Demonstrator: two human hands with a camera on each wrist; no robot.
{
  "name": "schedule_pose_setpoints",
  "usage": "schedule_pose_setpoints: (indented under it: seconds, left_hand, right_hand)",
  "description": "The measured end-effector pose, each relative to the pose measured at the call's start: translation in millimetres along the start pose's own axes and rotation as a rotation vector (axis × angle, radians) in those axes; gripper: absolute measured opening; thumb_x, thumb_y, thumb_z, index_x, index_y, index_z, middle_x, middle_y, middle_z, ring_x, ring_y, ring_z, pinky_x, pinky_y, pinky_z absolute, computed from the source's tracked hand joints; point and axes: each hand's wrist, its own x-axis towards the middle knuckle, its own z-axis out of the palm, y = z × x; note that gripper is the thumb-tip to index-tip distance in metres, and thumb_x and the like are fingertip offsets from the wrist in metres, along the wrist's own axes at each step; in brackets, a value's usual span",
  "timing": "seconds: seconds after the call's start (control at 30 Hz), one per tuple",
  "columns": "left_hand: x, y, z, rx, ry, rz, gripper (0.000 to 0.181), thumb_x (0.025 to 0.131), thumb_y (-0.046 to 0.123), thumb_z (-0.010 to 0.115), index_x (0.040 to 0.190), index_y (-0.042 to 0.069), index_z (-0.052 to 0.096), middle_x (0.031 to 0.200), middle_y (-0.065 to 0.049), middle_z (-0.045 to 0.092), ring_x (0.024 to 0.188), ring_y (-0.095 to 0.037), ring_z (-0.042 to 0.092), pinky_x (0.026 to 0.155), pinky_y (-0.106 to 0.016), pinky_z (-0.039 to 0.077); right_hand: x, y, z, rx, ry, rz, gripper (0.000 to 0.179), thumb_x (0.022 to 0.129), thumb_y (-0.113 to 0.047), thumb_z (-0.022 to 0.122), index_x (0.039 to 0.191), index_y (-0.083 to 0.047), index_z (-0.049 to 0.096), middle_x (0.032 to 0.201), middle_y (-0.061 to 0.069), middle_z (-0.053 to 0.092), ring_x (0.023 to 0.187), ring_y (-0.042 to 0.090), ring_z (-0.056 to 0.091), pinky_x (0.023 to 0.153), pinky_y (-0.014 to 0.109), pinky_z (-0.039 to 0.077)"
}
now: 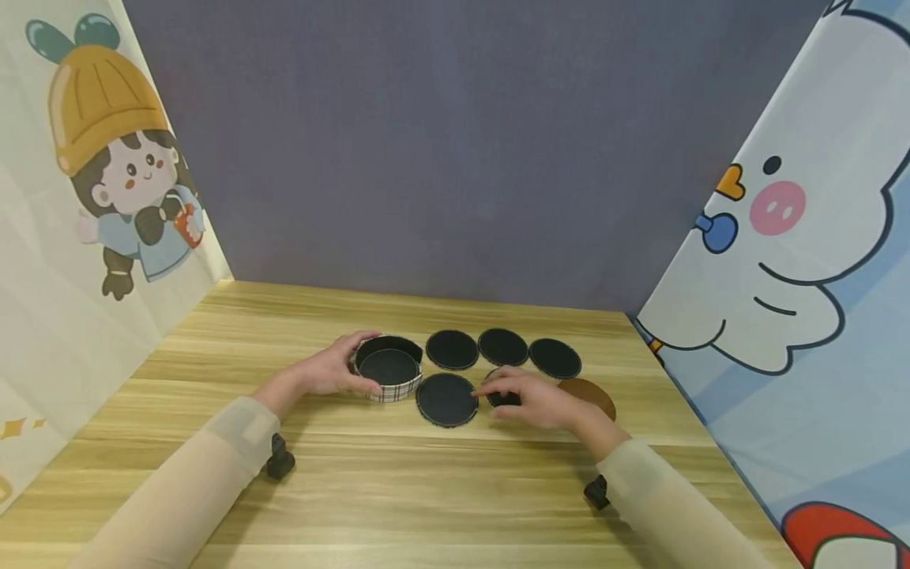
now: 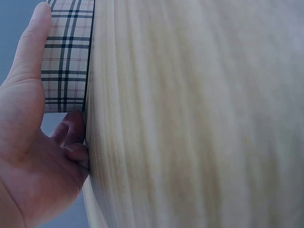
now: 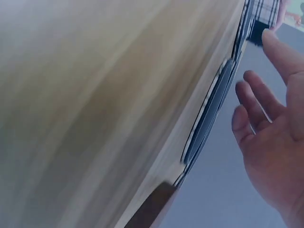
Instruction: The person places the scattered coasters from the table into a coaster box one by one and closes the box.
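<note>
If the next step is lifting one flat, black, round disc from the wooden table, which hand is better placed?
Probably the right hand: it holds nothing and is over one flat black round disc. The left hand grips the round white plaid container.

Wood-grain tabletop (image 1: 426,490) with plaid round holder (image 1: 394,390), five black discs (image 1: 447,400), one brown disc (image 1: 592,397).

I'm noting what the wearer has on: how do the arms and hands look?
The left sleeve and right sleeve are long and pale beige. A small black device shows near the left sleeve's end, another near the right's. The left hand and right hand are gloveless.
</note>
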Motion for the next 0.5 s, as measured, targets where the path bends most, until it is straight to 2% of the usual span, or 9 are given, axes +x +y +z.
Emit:
schedule_pose_setpoints:
  seconds: [0.07, 0.17, 0.33, 0.5]
  left_hand:
    - [0.2, -0.1, 0.2, 0.004, -0.002, -0.002, 0.118, 0.084, 0.04, 0.099, 0.174, 0.014, 0.026, 0.16, -0.033, 0.034, 0.136, -0.045, 0.051, 0.119, -0.066, 0.039]
    - [0.4, 0.0, 0.6, 0.008, -0.002, -0.006, 0.118, 0.084, 0.04, 0.098, 0.174, 0.015, 0.026, 0.161, -0.033, 0.034, 0.135, -0.045, 0.052, 0.118, -0.066, 0.04]
    - [0.3, -0.7, 1.0, 0.017, 0.002, -0.001, 0.118, 0.084, 0.039, 0.098, 0.174, 0.016, 0.026, 0.16, -0.034, 0.035, 0.135, -0.045, 0.051, 0.118, -0.067, 0.04]
    - [0.2, -1.0, 0.5, 0.015, 0.001, 0.001, 0.118, 0.084, 0.04, 0.098, 0.174, 0.016, 0.026, 0.16, -0.033, 0.034, 0.133, -0.043, 0.052, 0.117, -0.066, 0.041]
  right_hand:
    - [4.9, -4, 2, -0.02, -0.007, -0.034, 0.043, 0.106, -0.026, 0.075, 0.149, -0.023, 0.071, 0.156, 0.013, 0.061, 0.142, 0.037, 0.056, 0.119, 0.064, 0.041]
    - [11.5, -9, 6, -0.032, -0.031, -0.028, 0.044, 0.107, -0.028, 0.074, 0.151, -0.027, 0.069, 0.166, 0.016, 0.054, 0.156, 0.05, 0.04, 0.123, 0.078, 0.024]
    - [20.9, -16, 10, -0.046, -0.086, 0.045, 0.046, 0.109, -0.034, 0.07, 0.155, -0.035, 0.065, 0.174, 0.012, 0.044, 0.163, 0.058, 0.02, 0.125, 0.081, 0.014]
    - [29.4, -17, 14, -0.077, -0.107, 0.076, 0.047, 0.108, -0.037, 0.071, 0.154, -0.037, 0.065, 0.175, 0.01, 0.042, 0.163, 0.057, 0.02, 0.127, 0.079, 0.013]
